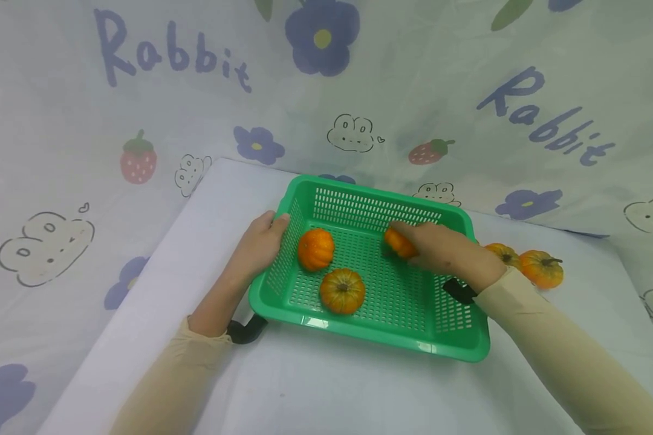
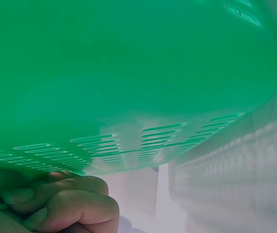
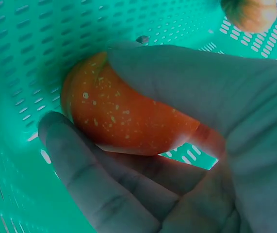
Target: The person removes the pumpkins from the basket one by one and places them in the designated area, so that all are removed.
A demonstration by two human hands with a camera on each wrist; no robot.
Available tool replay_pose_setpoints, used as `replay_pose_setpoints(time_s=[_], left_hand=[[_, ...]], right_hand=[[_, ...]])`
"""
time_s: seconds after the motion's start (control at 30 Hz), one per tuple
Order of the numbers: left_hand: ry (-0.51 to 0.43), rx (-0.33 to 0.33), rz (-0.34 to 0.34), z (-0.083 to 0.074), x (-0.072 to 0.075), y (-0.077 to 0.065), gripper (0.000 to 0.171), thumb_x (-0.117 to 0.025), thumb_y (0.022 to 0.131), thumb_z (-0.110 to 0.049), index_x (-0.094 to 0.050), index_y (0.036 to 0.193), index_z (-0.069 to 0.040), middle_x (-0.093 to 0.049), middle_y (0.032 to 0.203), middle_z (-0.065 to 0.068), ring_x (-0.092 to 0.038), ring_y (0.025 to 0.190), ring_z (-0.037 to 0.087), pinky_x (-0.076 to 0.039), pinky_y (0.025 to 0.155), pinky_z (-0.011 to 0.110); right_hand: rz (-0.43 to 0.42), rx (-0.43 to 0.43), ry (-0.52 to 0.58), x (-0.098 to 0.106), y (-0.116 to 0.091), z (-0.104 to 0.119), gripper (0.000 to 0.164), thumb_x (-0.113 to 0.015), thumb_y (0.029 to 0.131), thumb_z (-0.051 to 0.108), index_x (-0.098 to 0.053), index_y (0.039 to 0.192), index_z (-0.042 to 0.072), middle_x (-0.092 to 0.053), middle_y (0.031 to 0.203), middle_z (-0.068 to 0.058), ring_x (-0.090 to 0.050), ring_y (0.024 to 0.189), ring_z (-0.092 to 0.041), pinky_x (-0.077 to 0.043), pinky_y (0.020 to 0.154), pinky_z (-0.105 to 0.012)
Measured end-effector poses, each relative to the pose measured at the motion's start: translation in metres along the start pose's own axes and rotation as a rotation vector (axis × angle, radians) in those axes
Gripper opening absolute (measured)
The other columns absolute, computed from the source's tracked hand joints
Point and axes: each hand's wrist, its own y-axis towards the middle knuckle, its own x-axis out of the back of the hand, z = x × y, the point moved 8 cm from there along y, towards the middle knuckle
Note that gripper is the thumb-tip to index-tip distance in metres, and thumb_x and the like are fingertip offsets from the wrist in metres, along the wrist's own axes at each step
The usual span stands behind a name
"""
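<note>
A green plastic basket (image 1: 397,305) with slotted walls stands on the white table. My left hand (image 1: 258,244) grips its left rim; in the left wrist view the fingers (image 2: 87,204) curl close beneath the green edge. Inside the basket, toward its right side, my right hand (image 1: 441,244) holds a small orange pumpkin (image 1: 399,243). Thumb and fingers go round this speckled pumpkin (image 3: 123,114) in the right wrist view. Two more small pumpkins lie in the basket's left half: an orange one (image 1: 315,249) and a yellow-orange one (image 1: 343,292).
Right of the basket, a striped pumpkin (image 1: 542,269) and another pumpkin (image 1: 502,254) sit on the table (image 1: 315,386), partly behind my right forearm. A printed cloth (image 1: 283,103) hangs behind. Dark straps (image 1: 247,331) circle both wrists.
</note>
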Motion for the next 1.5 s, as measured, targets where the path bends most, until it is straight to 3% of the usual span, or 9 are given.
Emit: replay_pose_setpoints(time_s=[0.23,0.53,0.7,0.87,1.0,1.13,1.27,1.4,1.5], left_hand=[[-0.001,-0.008,0.002,0.0,0.0,0.0,0.049,-0.035,0.114,-0.044,-0.05,0.13,0.0,-0.06,0.101,0.02,-0.066,0.08,0.03,-0.062,0.065,0.04],[0.0,-0.006,-0.004,-0.001,0.0,0.0,0.046,-0.035,0.114,-0.042,-0.051,0.128,-0.001,-0.06,0.101,0.02,-0.066,0.08,0.03,-0.062,0.065,0.041],[-0.017,0.006,0.008,0.0,-0.001,0.001,0.046,-0.035,0.114,-0.043,-0.05,0.13,-0.002,-0.061,0.103,0.021,-0.067,0.082,0.032,-0.063,0.066,0.042],[-0.02,0.001,0.006,0.001,-0.001,0.001,0.047,-0.035,0.114,-0.043,-0.05,0.13,-0.002,-0.061,0.103,0.02,-0.067,0.081,0.031,-0.063,0.065,0.041],[-0.015,-0.009,0.002,0.001,-0.001,0.001,0.046,-0.035,0.114,-0.043,-0.051,0.128,-0.002,-0.06,0.1,0.02,-0.066,0.079,0.03,-0.062,0.065,0.041],[-0.016,-0.015,0.0,0.001,0.0,0.001,0.045,-0.036,0.114,-0.042,-0.051,0.125,-0.001,-0.06,0.099,0.019,-0.065,0.079,0.03,-0.062,0.065,0.041],[-0.024,-0.012,0.002,0.002,0.0,0.002,0.045,-0.036,0.114,-0.042,-0.051,0.126,-0.001,-0.06,0.099,0.019,-0.065,0.079,0.03,-0.062,0.066,0.041],[-0.029,-0.01,0.006,0.003,0.0,0.001,0.046,-0.036,0.114,-0.043,-0.051,0.126,-0.001,-0.06,0.1,0.02,-0.066,0.079,0.03,-0.062,0.065,0.041],[-0.037,-0.009,0.008,0.003,-0.001,0.001,0.047,-0.036,0.114,-0.043,-0.051,0.127,-0.001,-0.06,0.1,0.02,-0.066,0.079,0.031,-0.062,0.065,0.041]], right_hand=[[-0.008,0.014,0.013,0.002,-0.001,-0.005,0.077,-0.084,0.09,0.012,-0.046,0.156,0.01,-0.07,0.118,-0.015,-0.065,0.095,-0.028,-0.059,0.087,-0.05],[0.033,-0.025,0.03,0.0,-0.002,-0.01,0.076,-0.081,0.095,0.031,-0.04,0.155,0.006,-0.068,0.104,-0.011,-0.064,0.084,-0.025,-0.059,0.079,-0.047],[0.047,-0.023,0.065,0.0,-0.003,-0.008,0.078,-0.08,0.096,0.033,-0.038,0.155,0.005,-0.068,0.108,-0.013,-0.065,0.088,-0.026,-0.06,0.083,-0.049],[0.001,-0.022,0.055,0.004,-0.003,-0.007,0.073,-0.085,0.091,0.025,-0.048,0.149,0.003,-0.064,0.124,-0.017,-0.063,0.101,-0.03,-0.059,0.089,-0.05],[-0.007,-0.052,0.059,0.006,-0.002,-0.01,0.066,-0.089,0.087,0.024,-0.054,0.138,0.0,-0.064,0.118,-0.014,-0.062,0.097,-0.028,-0.059,0.085,-0.046],[0.019,-0.077,0.059,0.003,-0.003,-0.013,0.067,-0.088,0.087,0.026,-0.053,0.139,0.003,-0.067,0.114,-0.011,-0.063,0.094,-0.027,-0.059,0.084,-0.046],[0.078,-0.041,0.016,-0.006,-0.002,-0.01,0.063,-0.084,0.092,0.026,-0.054,0.143,0.005,-0.07,0.122,-0.013,-0.066,0.105,-0.03,-0.057,0.092,-0.054],[0.117,-0.013,-0.006,-0.016,0.0,-0.004,0.055,-0.084,0.092,0.025,-0.059,0.137,0.004,-0.07,0.124,-0.014,-0.066,0.11,-0.033,-0.056,0.096,-0.056],[0.107,-0.013,0.002,-0.018,0.0,-0.001,0.065,-0.086,0.09,0.023,-0.056,0.145,0.004,-0.066,0.134,-0.017,-0.064,0.119,-0.035,-0.053,0.101,-0.058]])
